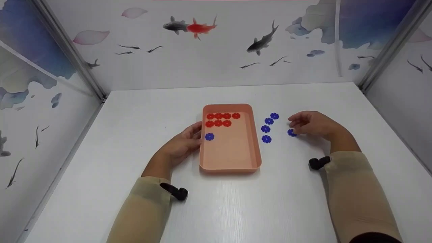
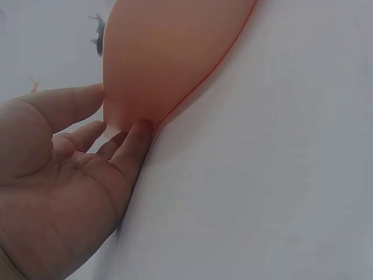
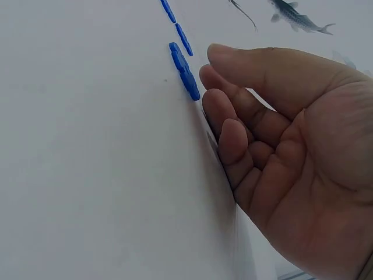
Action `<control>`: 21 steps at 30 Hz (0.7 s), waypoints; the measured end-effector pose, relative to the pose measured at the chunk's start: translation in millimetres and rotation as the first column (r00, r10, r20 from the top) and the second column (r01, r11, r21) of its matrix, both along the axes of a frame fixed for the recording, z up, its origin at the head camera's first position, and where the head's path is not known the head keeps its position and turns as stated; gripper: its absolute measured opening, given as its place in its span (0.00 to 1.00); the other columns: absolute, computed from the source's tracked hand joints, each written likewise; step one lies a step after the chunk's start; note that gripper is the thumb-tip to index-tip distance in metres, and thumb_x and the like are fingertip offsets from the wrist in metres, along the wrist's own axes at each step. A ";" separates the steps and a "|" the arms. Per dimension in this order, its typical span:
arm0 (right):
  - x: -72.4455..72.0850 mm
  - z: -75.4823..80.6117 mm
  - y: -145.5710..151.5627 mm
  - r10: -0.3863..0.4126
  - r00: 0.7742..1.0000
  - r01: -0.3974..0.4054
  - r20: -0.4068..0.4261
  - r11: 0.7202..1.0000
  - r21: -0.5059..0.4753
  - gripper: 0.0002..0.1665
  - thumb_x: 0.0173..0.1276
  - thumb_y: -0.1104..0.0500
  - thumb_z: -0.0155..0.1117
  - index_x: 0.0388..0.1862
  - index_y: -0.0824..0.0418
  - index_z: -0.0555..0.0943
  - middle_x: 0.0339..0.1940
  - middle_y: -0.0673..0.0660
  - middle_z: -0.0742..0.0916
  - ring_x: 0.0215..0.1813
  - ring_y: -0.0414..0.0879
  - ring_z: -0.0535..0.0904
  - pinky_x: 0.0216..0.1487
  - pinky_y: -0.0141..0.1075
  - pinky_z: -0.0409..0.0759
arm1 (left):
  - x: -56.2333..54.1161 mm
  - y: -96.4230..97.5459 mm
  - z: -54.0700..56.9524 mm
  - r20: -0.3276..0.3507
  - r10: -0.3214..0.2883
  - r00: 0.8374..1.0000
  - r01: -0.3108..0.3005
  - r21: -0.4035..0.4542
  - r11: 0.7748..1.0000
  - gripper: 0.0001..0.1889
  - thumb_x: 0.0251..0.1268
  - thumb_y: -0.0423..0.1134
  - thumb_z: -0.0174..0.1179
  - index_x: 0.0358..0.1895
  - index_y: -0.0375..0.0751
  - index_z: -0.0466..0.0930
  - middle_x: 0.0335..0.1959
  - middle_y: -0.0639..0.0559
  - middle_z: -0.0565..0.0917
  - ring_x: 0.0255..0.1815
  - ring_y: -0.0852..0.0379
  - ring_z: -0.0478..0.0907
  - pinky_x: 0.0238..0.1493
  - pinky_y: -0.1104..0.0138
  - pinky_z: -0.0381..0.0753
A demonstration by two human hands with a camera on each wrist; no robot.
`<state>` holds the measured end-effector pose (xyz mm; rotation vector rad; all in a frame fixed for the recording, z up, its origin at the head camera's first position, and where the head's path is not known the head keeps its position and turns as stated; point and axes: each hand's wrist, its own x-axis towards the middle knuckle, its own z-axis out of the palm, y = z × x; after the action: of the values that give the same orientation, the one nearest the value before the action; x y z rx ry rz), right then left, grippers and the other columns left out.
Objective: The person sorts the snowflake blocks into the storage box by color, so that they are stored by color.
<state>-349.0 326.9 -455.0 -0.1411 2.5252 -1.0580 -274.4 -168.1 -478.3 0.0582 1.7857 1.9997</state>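
A shallow salmon-pink tray (image 1: 233, 170) stands on the white table, holding two rows of red flower-shaped discs (image 1: 218, 123) and one blue disc (image 1: 209, 136). At its left side my left hand (image 1: 184, 143) grips the wall, thumb up by the rim and the other fingertips lower down, as the left wrist view shows. To the right of the tray, my right hand (image 1: 315, 125) hovers low with loosely bent fingers over a single blue disc (image 1: 291, 132), which the thumb partly covers. In the right wrist view thumb and fingers stand apart, nothing between them, near several blue discs (image 3: 185, 73).
Several more blue discs (image 1: 266, 129) lie in a staggered line between the tray and my right hand. White panels (image 1: 222, 64) painted with fish and petals enclose the table at the back and both sides. Black clips (image 1: 179, 192) project from both sleeves.
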 end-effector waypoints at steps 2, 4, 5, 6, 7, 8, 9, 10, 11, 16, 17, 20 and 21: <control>0.6 -0.7 -0.1 0.015 1.000 -0.015 -0.007 1.000 0.016 0.29 0.74 0.59 0.73 0.72 0.49 0.79 0.67 0.56 0.87 0.63 0.50 0.80 0.60 0.29 0.81 | -0.3 -0.1 0.0 0.000 0.001 1.000 -0.001 0.001 1.000 0.45 0.71 0.29 0.67 0.86 0.58 0.58 0.88 0.60 0.61 0.89 0.57 0.57 0.84 0.59 0.68; 1.6 -0.4 -0.7 0.033 0.999 -0.033 -0.010 0.999 0.027 0.29 0.73 0.60 0.73 0.72 0.49 0.80 0.68 0.56 0.86 0.63 0.51 0.79 0.63 0.33 0.81 | 0.0 0.1 0.5 0.000 0.005 1.000 -0.005 -0.003 1.000 0.45 0.71 0.29 0.67 0.86 0.58 0.58 0.87 0.60 0.61 0.89 0.57 0.57 0.84 0.58 0.68; 1.8 -0.3 -0.7 0.038 0.999 -0.038 -0.012 0.999 0.032 0.30 0.73 0.60 0.73 0.71 0.48 0.80 0.68 0.55 0.86 0.63 0.52 0.79 0.65 0.35 0.81 | 0.0 0.2 0.6 -0.001 0.006 1.000 -0.006 -0.004 1.000 0.45 0.71 0.29 0.67 0.86 0.59 0.58 0.87 0.60 0.61 0.89 0.56 0.57 0.84 0.58 0.68; 2.0 -0.3 -0.7 0.042 0.999 -0.042 -0.014 0.998 0.036 0.30 0.72 0.60 0.73 0.71 0.48 0.80 0.68 0.55 0.86 0.63 0.52 0.78 0.66 0.37 0.80 | -0.1 0.3 0.6 0.000 0.008 1.000 -0.008 -0.003 1.000 0.45 0.71 0.29 0.67 0.86 0.59 0.58 0.87 0.61 0.61 0.89 0.57 0.57 0.84 0.59 0.69; 2.4 -0.1 -0.9 0.045 0.999 -0.044 -0.014 0.998 0.040 0.30 0.72 0.60 0.74 0.71 0.47 0.80 0.68 0.55 0.86 0.63 0.52 0.78 0.66 0.38 0.80 | 0.0 0.3 0.7 0.000 0.009 1.000 -0.009 -0.003 1.000 0.45 0.71 0.29 0.67 0.86 0.59 0.58 0.87 0.61 0.61 0.89 0.57 0.58 0.84 0.59 0.69; 2.6 -0.1 -0.9 0.047 0.999 -0.047 -0.014 0.998 0.044 0.30 0.72 0.60 0.74 0.71 0.47 0.80 0.68 0.55 0.86 0.63 0.52 0.78 0.67 0.38 0.80 | 0.1 0.3 0.8 -0.001 0.011 1.000 -0.011 -0.005 1.000 0.44 0.71 0.30 0.68 0.86 0.59 0.59 0.87 0.61 0.61 0.89 0.57 0.58 0.84 0.59 0.69; 2.7 -0.2 -1.0 0.050 0.999 -0.049 -0.013 0.998 0.046 0.31 0.71 0.60 0.74 0.72 0.46 0.80 0.68 0.54 0.86 0.63 0.52 0.78 0.67 0.38 0.80 | 0.2 0.4 0.7 0.000 0.011 1.000 -0.011 -0.004 1.000 0.44 0.71 0.30 0.68 0.86 0.59 0.58 0.87 0.61 0.61 0.89 0.57 0.58 0.84 0.59 0.69; 2.7 -0.5 -1.0 0.051 0.999 -0.050 -0.012 0.998 0.049 0.31 0.71 0.60 0.74 0.72 0.46 0.79 0.68 0.55 0.86 0.62 0.52 0.78 0.66 0.38 0.80 | 0.3 0.2 0.4 0.001 0.012 1.000 -0.012 -0.003 1.000 0.44 0.71 0.30 0.68 0.86 0.59 0.58 0.87 0.61 0.62 0.89 0.57 0.58 0.84 0.59 0.69; 2.7 -0.7 -1.1 0.050 0.999 -0.049 -0.010 0.997 0.052 0.32 0.71 0.60 0.75 0.72 0.46 0.79 0.67 0.55 0.86 0.62 0.52 0.78 0.66 0.37 0.80 | 0.4 0.2 0.3 0.003 0.011 1.000 -0.011 -0.005 1.000 0.45 0.71 0.30 0.68 0.86 0.59 0.58 0.87 0.61 0.62 0.89 0.57 0.57 0.84 0.60 0.69; 2.8 0.0 -4.0 0.036 0.999 -0.035 -0.019 0.997 0.068 0.31 0.71 0.60 0.74 0.71 0.47 0.80 0.64 0.56 0.85 0.60 0.53 0.77 0.65 0.39 0.80 | 0.6 0.3 0.3 0.003 0.014 1.000 -0.014 -0.018 1.000 0.44 0.72 0.31 0.67 0.86 0.59 0.58 0.87 0.62 0.62 0.89 0.57 0.57 0.84 0.59 0.69; 3.1 0.6 -4.9 0.033 0.999 -0.032 -0.022 0.997 0.069 0.31 0.71 0.60 0.74 0.71 0.48 0.80 0.64 0.56 0.85 0.60 0.53 0.77 0.66 0.40 0.80 | 0.5 0.4 0.5 0.001 0.014 1.000 -0.014 -0.021 1.000 0.44 0.72 0.31 0.67 0.86 0.60 0.58 0.87 0.62 0.62 0.89 0.57 0.57 0.84 0.59 0.69; 3.6 1.9 -6.8 0.020 0.999 -0.018 -0.025 0.997 0.077 0.30 0.71 0.59 0.74 0.71 0.48 0.81 0.64 0.57 0.86 0.61 0.54 0.77 0.69 0.45 0.80 | 0.3 0.5 1.6 0.001 0.014 1.000 -0.014 -0.027 1.000 0.44 0.72 0.31 0.68 0.86 0.61 0.58 0.86 0.63 0.63 0.89 0.57 0.58 0.84 0.59 0.68; 3.7 2.2 -7.1 0.016 1.000 -0.014 -0.024 0.997 0.078 0.30 0.71 0.59 0.75 0.71 0.48 0.81 0.64 0.57 0.85 0.61 0.54 0.77 0.69 0.46 0.79 | 0.2 0.5 1.8 0.002 0.014 1.000 -0.014 -0.028 0.999 0.44 0.71 0.31 0.68 0.86 0.61 0.58 0.86 0.63 0.63 0.89 0.57 0.58 0.84 0.59 0.68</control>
<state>-345.3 319.7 -452.8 -0.1522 2.5790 -0.9566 -274.2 -167.6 -476.5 0.0341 1.8176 1.9829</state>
